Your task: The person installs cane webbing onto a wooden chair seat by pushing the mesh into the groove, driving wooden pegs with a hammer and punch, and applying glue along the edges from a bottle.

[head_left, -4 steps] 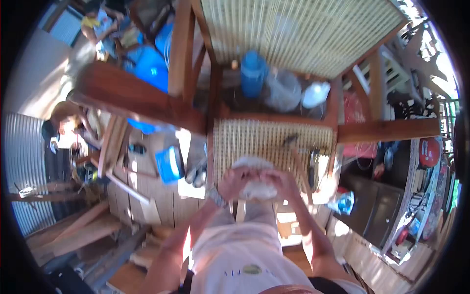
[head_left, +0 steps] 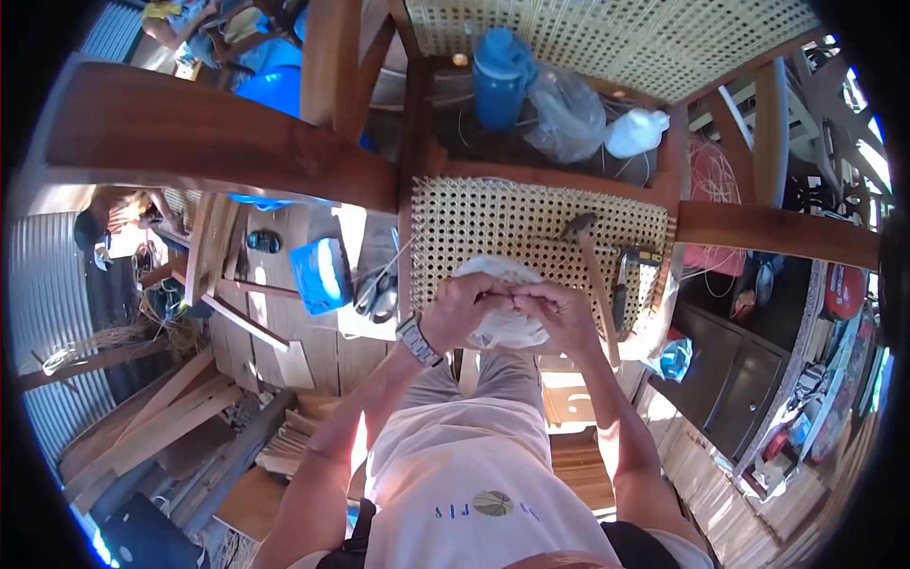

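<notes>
Bottom centre: wearer's pale shirt. Just above, the left hand, watch at its wrist, and the right hand meet near frame centre. Both are closed in a pinch, thumb to curled fingers, fingertips nearly touching; cannot tell whether anything thin lies between them. Plastic bag sits directly beneath the hands, at the front of the cane seat. Right of the right hand, on the seat: hammer, head toward the top of the frame, handle slanting down; beside it, a black-and-yellow tool.

Left of the seat, lower down: blue container and dark footwear on the floor planks. Beyond the seat, upper centre, left to right: blue bottle, clear bag, white bundle; woven backrest behind. Far upper left: another person, partly cut off.
</notes>
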Demonstrator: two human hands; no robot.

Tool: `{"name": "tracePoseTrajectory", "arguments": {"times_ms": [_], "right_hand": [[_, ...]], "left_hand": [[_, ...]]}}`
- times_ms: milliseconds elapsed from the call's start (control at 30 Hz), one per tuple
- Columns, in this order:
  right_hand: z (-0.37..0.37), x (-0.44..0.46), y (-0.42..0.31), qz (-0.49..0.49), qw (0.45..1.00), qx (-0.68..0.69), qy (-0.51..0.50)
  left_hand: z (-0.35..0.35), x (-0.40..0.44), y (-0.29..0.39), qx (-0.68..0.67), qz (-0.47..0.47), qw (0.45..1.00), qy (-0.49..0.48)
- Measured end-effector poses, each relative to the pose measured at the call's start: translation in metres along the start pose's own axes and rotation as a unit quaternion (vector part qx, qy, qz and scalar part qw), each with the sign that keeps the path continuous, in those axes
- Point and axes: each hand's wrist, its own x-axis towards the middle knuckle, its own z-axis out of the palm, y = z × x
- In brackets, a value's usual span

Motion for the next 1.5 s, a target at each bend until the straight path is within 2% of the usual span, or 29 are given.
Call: {"name": "tracePoseTrajectory", "arguments": {"times_ms": [67,200,267,333,367,433,467,533,733,833,1133,1267,1333,1367,1433,1500], "right_hand": [[0.002,-0.014,-0.010,0.041,0.999,0.025,0.004],[-0.001,0.004,-0.007,0.059,0.994,0.086,0.029],[-0.003,0.016,-0.013,0.067,0.992,0.091,0.049],[-0.008,0.033,-0.023,-0.004,0.998,0.015,0.065],[-0.012,0.045,-0.018,-0.004,0.998,0.015,0.063],[-0.022,0.070,-0.007,-0.123,0.978,-0.101,0.133],[-0.025,0.082,-0.004,-0.122,0.979,-0.101,0.130],[-0.031,0.109,0.000,-0.169,0.955,-0.207,0.127],[-0.026,0.144,0.011,-0.220,0.933,-0.267,0.096],[-0.026,0.145,0.006,-0.185,0.941,-0.272,0.072],[-0.024,0.150,0.000,-0.214,0.919,-0.329,0.031],[-0.016,0.146,-0.001,-0.213,0.905,-0.364,0.056],[-0.013,0.145,0.003,-0.224,0.890,-0.388,0.080],[-0.011,0.145,0.004,-0.224,0.890,-0.388,0.080],[-0.006,0.143,0.007,-0.251,0.855,-0.443,0.096],[-0.002,0.141,0.013,-0.271,0.841,-0.458,0.100]], "left_hand": [[0.008,-0.009,-0.002,-0.004,-0.018,1.000,-0.024],[0.010,0.016,-0.006,-0.025,-0.044,0.998,-0.033],[0.012,0.030,-0.005,-0.011,-0.025,1.000,-0.005],[0.011,0.045,-0.011,0.014,0.013,0.999,0.028],[0.010,0.056,-0.012,0.013,0.011,0.999,0.029],[0.006,0.078,-0.014,0.252,0.031,0.955,0.154],[0.004,0.088,-0.024,0.252,0.028,0.955,0.154],[0.000,0.106,-0.045,0.320,0.032,0.935,0.150],[0.001,0.116,-0.026,0.266,0.044,0.954,0.132],[0.003,0.115,-0.031,0.320,0.021,0.935,0.154],[-0.003,0.113,-0.040,0.262,0.008,0.955,0.138],[-0.002,0.119,-0.045,0.232,0.037,0.958,0.163],[-0.003,0.122,-0.048,0.262,0.066,0.951,0.154],[-0.004,0.122,-0.047,0.261,0.066,0.951,0.154],[-0.004,0.121,-0.044,0.283,0.020,0.951,0.122],[-0.002,0.118,-0.048,0.287,0.035,0.949,0.129]]}}
